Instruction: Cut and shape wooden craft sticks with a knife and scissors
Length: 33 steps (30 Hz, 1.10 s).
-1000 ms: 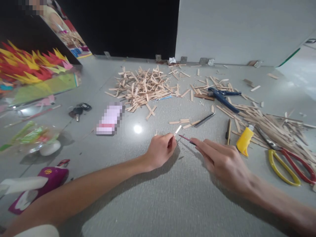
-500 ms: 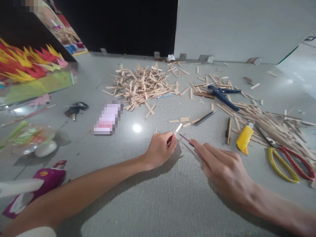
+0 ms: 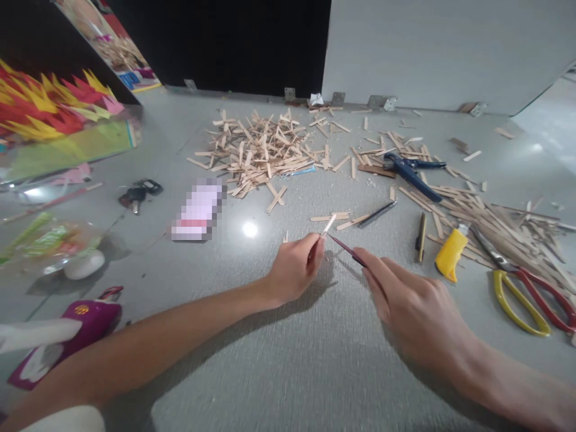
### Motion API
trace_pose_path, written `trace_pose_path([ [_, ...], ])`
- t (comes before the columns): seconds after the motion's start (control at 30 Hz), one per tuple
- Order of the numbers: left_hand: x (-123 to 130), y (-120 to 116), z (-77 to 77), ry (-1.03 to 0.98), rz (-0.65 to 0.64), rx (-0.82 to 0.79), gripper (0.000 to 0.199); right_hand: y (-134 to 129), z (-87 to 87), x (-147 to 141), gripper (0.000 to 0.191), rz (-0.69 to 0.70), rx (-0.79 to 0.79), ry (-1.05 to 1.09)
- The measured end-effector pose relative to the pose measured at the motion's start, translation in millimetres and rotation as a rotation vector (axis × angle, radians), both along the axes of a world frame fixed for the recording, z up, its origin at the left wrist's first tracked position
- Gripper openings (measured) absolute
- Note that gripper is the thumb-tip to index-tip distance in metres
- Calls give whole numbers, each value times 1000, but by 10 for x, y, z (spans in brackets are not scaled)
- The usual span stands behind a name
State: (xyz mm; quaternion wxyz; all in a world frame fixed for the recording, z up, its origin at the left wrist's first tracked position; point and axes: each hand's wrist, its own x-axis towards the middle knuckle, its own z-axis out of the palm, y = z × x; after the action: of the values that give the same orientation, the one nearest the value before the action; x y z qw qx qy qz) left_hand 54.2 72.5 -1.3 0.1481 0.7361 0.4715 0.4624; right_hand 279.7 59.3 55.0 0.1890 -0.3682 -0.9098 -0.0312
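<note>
Near the middle of the grey table, my left hand [image 3: 296, 268] pinches a small pale wooden stick [image 3: 330, 224] that points up and to the right. My right hand [image 3: 407, 300] grips a thin dark reddish tool [image 3: 345, 249] like a slim blade or file. Its tip is beside the stick, close to my left fingertips; whether they touch I cannot tell. Two wooden sticks and a dark pen [image 3: 377, 214] lie just beyond my hands. A large pile of short wooden sticks [image 3: 265, 150] sits farther back.
On the right are blue pliers [image 3: 414, 177], a yellow cutter [image 3: 451, 252], scissors [image 3: 517, 297] and scattered wood strips [image 3: 495, 219]. On the left lie a pixelated phone [image 3: 198, 210], keys [image 3: 137, 195], a plastic bag [image 3: 54, 246] and a purple object [image 3: 96, 318]. Upright panels [image 3: 441, 54] stand behind.
The view has shifted slightly. The stick in my left hand is angled a little more upright, and my right hand with the tool sits slightly farther right.
</note>
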Motion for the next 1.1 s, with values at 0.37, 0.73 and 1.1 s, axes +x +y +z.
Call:
trace_pose_path([
  [0.37, -1, -86, 8, 261, -58, 194, 41, 122, -19, -279, 48, -117, -1644, 692],
  [0.73, 8, -64, -30, 266, 53, 8, 44, 77, -175, -398, 44, -214, -1538, 735],
  [1.1, -28, 27, 37, -47, 48, -208, 44, 198, -134, -227, 39, -255, -756, 588],
])
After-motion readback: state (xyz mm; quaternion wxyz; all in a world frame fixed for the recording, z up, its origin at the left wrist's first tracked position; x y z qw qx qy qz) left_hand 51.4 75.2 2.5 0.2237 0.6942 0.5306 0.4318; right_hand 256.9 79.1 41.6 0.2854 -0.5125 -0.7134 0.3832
